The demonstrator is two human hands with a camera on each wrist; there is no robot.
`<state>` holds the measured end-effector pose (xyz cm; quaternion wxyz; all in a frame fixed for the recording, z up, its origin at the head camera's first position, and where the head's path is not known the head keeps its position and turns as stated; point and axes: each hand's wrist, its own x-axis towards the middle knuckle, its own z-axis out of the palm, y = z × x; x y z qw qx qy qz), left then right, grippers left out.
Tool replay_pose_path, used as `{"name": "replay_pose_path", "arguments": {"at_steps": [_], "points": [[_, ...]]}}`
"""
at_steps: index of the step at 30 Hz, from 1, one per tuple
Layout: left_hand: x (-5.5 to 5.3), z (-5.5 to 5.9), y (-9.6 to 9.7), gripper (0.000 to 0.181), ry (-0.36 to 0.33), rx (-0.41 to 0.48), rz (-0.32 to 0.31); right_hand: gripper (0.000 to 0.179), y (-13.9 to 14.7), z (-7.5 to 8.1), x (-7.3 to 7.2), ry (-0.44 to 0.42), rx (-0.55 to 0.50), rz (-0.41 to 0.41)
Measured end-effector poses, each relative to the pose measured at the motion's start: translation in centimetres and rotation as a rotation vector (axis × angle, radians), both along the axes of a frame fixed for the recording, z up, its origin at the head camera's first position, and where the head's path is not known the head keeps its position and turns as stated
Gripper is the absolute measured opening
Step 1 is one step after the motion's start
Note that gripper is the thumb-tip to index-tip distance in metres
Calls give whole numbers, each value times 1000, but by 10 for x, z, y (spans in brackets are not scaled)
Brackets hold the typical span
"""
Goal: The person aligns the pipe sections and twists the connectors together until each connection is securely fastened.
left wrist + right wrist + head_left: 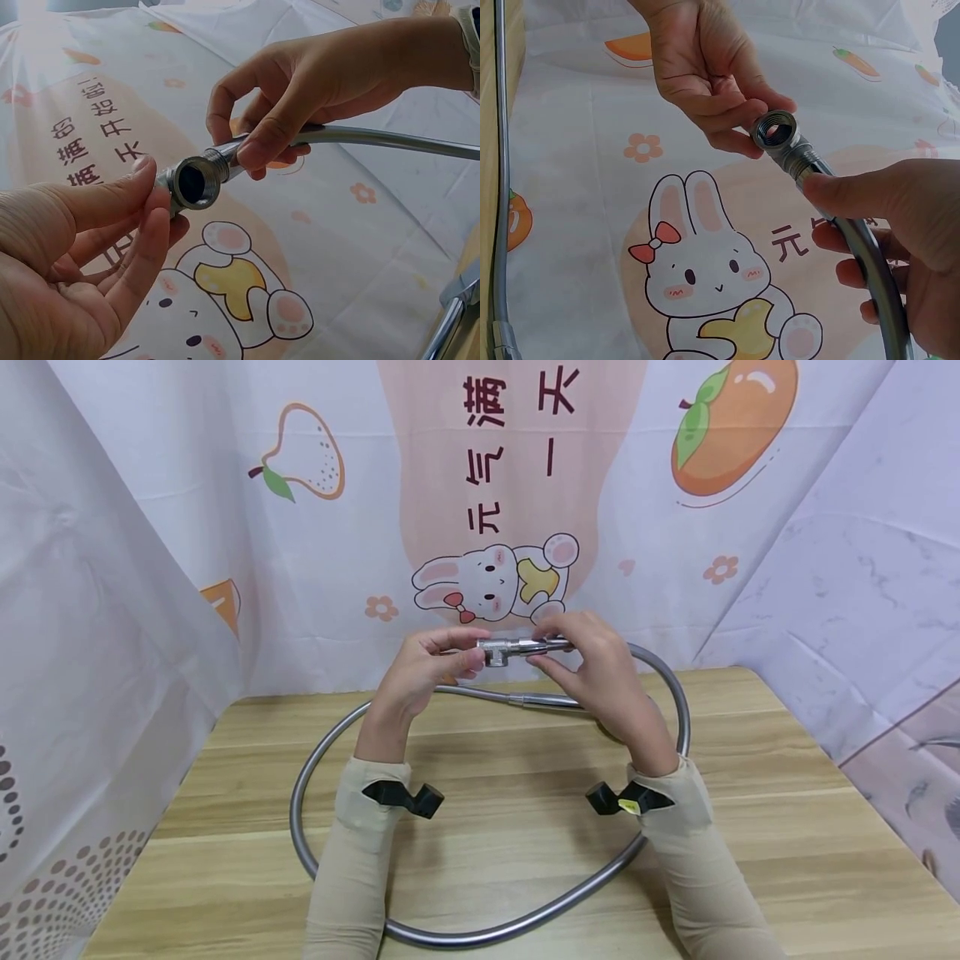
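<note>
My left hand (420, 670) pinches a chrome tee fitting (497, 652) between thumb and fingers, above the far part of the table. In the left wrist view the fitting's threaded opening (196, 183) faces the camera. My right hand (603, 677) grips the metal end sleeve (531, 647) of a grey shower hose, thumb on one side and fingers on the other. Sleeve and fitting stand in line, end to end, with some screw thread (802, 161) showing between them. From the right hand the hose (678, 693) curves down to the table.
The hose makes a wide loop on the wooden table (510, 827), passing under both forearms. Its other end joins a chrome handle (551, 702) lying near the back edge, partly behind the right hand. A printed curtain (315, 568) hangs close behind the table.
</note>
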<state>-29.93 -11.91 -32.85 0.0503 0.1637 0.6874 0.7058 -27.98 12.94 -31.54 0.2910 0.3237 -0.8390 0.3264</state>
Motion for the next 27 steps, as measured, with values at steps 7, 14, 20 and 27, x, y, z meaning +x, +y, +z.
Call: {"name": "replay_pose_path", "arguments": {"at_steps": [7,14,20,27], "points": [[1,2,2,20,-29,86,-26,28,0,0,-1,14,-3,-9],[0,2,1,25,-41,109,-54,28,0,-1,-1,22,-2,-21],[1,3,1,27,-63,106,-60,28,0,-1,-1,15,2,-28],[2,5,-1,30,-58,54,-57,28,1,0,1,-2,-11,-19]]}}
